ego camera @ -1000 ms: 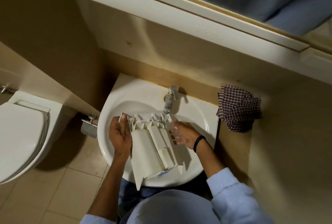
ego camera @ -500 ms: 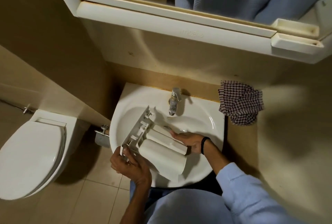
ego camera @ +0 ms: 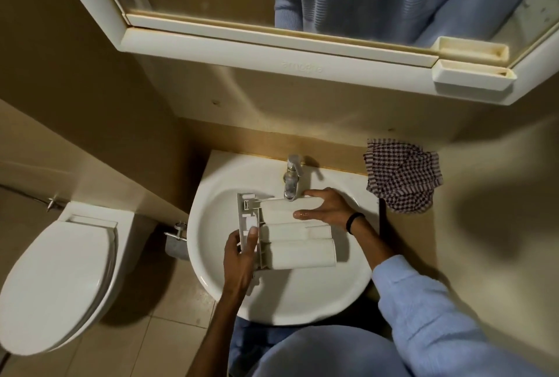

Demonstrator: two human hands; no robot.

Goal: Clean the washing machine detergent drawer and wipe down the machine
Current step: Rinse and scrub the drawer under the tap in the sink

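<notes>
Standing over one round white ceramic basin (ego camera: 211, 279) in the middle of the frame, a person is handling one white plastic detergent drawer (ego camera: 298, 251) with two bare hands. The drawer is lying across the bowl, its flat greyish front panel pointing toward the left of the frame and three rounded white lengths showing side by side.

The left hand (ego camera: 240, 255) is gripping the panel end, thumb lying on top and fingers curling round the edge. The right hand (ego camera: 329, 210), wearing one thin black wristband (ego camera: 352, 223), is resting spread and flat on the uppermost length, fingers stretching straight; its forefinger is reaching just beside the one chrome tap (ego camera: 292, 178), whose spout is hanging right over the drawer's upper edge.

One crumpled dark-and-white checked cloth (ego camera: 403, 177) is sitting at the basin's upper right. One white toilet with its lid down (ego camera: 57, 279) is standing at lower left, running off the edge of the frame. One white-framed mirror cabinet (ego camera: 272, 49) is spanning the top, reflecting a blue ribbed garment that is getting cut off above.

The left fingertips are hiding behind the panel, the drawer's compartments are facing away, and I cannot tell whether water is running.
</notes>
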